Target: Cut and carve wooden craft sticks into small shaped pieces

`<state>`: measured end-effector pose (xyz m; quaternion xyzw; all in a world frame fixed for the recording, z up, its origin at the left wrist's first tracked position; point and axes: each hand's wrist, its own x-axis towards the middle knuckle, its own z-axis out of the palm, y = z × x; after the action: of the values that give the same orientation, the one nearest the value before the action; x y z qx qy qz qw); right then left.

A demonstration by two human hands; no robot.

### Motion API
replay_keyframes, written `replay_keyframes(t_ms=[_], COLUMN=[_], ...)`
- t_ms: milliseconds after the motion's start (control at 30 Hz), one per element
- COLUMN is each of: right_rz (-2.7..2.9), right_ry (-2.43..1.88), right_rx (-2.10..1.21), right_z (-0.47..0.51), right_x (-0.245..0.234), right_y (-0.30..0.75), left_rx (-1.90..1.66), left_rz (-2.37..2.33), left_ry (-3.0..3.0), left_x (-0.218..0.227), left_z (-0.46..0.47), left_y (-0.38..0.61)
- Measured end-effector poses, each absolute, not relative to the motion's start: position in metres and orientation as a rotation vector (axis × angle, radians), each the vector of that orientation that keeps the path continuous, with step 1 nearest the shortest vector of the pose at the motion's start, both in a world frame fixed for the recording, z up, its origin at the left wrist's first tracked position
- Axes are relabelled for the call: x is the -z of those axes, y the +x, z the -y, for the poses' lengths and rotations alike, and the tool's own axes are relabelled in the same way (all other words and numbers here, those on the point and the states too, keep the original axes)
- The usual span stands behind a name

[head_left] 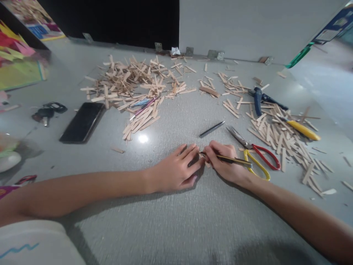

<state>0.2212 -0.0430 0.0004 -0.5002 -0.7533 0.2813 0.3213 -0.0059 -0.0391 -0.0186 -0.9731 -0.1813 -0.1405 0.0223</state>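
In the head view my right hand [224, 158] is closed around a dark pencil with yellow stripes [231, 160]. The pencil's tip points left, down at the fingertips of my left hand [176, 167]. That hand lies palm down on the grey table with its fingers stretched and somewhat apart. A small piece of wooden stick [207, 165] shows between the two hands; the rest of it is hidden by the fingers. Scissors with one red and one yellow handle [266, 156] lie just right of my right hand. Beyond the hands rests a dark pen [212, 129].
A heap of wooden sticks [129, 79] spreads at the back left. More sticks [278, 136] lie at the right, with blue-handled pliers [257, 101] and a yellow-handled tool [303, 130]. A phone [82, 122] and keys [45, 113] are at the left.
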Motion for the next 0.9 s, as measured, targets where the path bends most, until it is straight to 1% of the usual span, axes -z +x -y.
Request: replay_keyframes(t_ms=[400,667,900], right_rz=[1.988,1.978,2.035], right_ry=[-1.283,-1.274,-1.208], right_rx=[-0.746,-0.753,-0.68], right_z=[0.0425,0.0413,0.0429], right_x=[-0.0002,0.0028,0.0081], right_y=[0.22,0.2188,0.2195], left_rx=[0.433,0.345,0.324], left_rz=[0.551,0.553,0.637], left_ry=[-3.014,-3.005,-3.217], left_x=[0.022,0.0205,0.0227], left_z=[0.0381,0.0415,0.0463], left_y=[-0.0068,-0.0053,-0.0078])
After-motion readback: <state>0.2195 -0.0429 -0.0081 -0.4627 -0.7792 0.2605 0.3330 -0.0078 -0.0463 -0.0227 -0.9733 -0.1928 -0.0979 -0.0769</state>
